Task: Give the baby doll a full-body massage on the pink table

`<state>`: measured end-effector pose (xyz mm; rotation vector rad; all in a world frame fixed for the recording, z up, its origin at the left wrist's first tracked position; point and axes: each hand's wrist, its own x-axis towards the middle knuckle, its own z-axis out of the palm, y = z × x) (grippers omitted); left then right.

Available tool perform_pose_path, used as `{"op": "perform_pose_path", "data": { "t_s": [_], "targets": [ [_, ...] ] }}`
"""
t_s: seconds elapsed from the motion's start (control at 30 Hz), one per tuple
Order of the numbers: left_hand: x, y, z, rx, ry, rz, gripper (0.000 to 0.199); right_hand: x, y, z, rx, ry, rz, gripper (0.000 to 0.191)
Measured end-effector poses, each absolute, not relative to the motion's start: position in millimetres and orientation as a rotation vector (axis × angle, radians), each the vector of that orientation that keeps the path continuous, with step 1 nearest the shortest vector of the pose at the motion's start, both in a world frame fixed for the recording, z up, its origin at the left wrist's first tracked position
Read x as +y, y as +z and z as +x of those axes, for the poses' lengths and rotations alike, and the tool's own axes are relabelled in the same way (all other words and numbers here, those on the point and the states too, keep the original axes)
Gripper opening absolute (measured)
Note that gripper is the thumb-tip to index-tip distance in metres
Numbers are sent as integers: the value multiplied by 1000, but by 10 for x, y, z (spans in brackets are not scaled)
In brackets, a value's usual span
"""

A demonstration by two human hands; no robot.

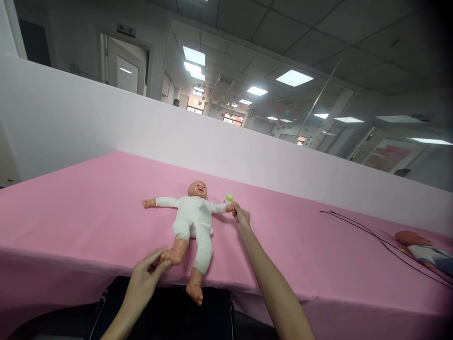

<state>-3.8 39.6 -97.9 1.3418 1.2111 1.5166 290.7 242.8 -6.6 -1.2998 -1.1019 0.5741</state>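
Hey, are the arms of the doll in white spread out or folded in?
Spread out: the doll has its arms extended to opposite sides, and the right hand holds one at its end.

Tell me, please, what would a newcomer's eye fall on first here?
Probably the baby doll in white, lying face up on the pink cloth at lower centre. The left grip holds its foot, the right grip its hand. Next, perhaps, the second doll, cut off at the right edge.

Dark trousers [187, 314], pale side piping [96, 317]
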Motion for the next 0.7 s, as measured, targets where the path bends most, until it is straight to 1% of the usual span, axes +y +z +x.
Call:
{"op": "perform_pose_path", "data": {
  "t_s": [0.07,0.17,0.27,0.37,0.47,0.57,0.63,0.7],
  "targets": [
    [682,-675,-6,1143,1576,1358,44,2437,26,2916,-1182,611,-1262,42],
    [1173,-371,69,1046,1607,1318,42,2347,44,2767,-1539,709,-1128,40],
    [1578,-328,162,1040,1587,1274,45,2175,-75,2516,-1889,730,-1009,42],
    [1710,-394,207,1041,1531,1298,46,2130,-148,2412,-1987,673,-1008,45],
    [1489,-436,138,1031,1533,1335,44,2301,-91,2597,-1811,671,-1068,42],
    [1008,-567,-28,1071,1510,1346,47,2496,-56,2921,-1355,692,-1252,39],
    [651,-780,-141,1133,1453,1354,50,2524,-117,3083,-1088,671,-1368,36],
    [358,-1060,-222,1201,1390,1364,50,2471,-225,3158,-956,636,-1420,32]
  ]
}}
